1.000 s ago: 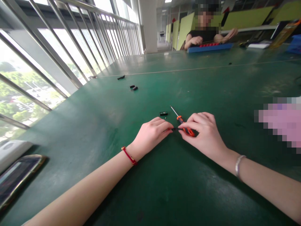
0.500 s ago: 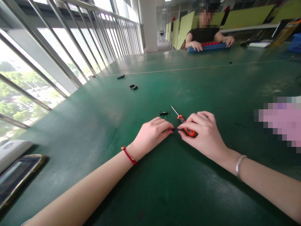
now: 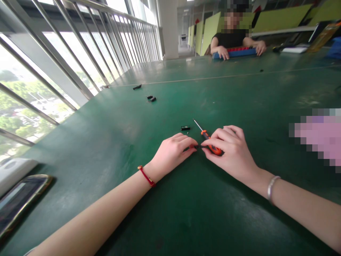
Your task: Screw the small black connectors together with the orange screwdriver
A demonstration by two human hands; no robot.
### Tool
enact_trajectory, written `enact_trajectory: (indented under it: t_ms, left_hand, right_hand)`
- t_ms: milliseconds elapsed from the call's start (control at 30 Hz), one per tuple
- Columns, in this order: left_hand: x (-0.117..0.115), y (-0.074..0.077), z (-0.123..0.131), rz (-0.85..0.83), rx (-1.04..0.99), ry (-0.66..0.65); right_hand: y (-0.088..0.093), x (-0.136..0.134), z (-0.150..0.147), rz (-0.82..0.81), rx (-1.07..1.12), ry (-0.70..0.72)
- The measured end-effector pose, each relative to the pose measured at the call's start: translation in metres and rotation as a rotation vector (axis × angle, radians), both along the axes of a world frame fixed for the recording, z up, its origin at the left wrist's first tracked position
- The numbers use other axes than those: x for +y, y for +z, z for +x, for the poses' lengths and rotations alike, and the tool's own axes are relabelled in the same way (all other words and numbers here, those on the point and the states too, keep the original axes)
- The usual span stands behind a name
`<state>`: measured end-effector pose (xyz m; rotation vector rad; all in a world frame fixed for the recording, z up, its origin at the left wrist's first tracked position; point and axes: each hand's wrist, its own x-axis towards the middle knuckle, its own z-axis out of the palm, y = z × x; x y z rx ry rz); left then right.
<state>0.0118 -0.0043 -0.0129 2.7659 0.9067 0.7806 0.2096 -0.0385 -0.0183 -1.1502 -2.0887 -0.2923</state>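
On this green table (image 3: 160, 220), the left hand (image 3: 173, 151) and right hand (image 3: 232, 151) are both pinching. From their pinch, the screwdriver (image 3: 204, 133) lies unheld at one o'clock, the black casing (image 3: 185, 128) separate at eleven. Work on the tiny dark piece (image 3: 199, 146) they grip seems unfinished; what remains, I can't tell.

Small black part (image 3: 199, 146), both ends hidden, details blurred.

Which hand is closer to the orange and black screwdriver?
The right hand. In this view, its fingers partly cover the screwdriver. The left hand is farther off, left of the screwdriver's handle.
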Motion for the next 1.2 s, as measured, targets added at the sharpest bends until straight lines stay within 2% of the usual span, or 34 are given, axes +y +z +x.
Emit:
enact_trajectory:
  t_ms: [767,933,1200]
  left_hand:
    - [0.0004,0.0,0.0004,-0.092,-0.074,0.026]
    - [0.0007,-0.0007,0.0008,-0.059,-0.066,0.016]
    - [-0.007,0.0032,0.0049,0.088,-0.035,-0.022]
  right_hand:
    - [0.0012,-0.0002,0.0,-0.02,0.005,0.039]
    - [0.001,0.0003,0.0004,-0.036,0.02,0.035]
    - [0.0006,0.0001,0.0012,-0.035,0.002,0.044]
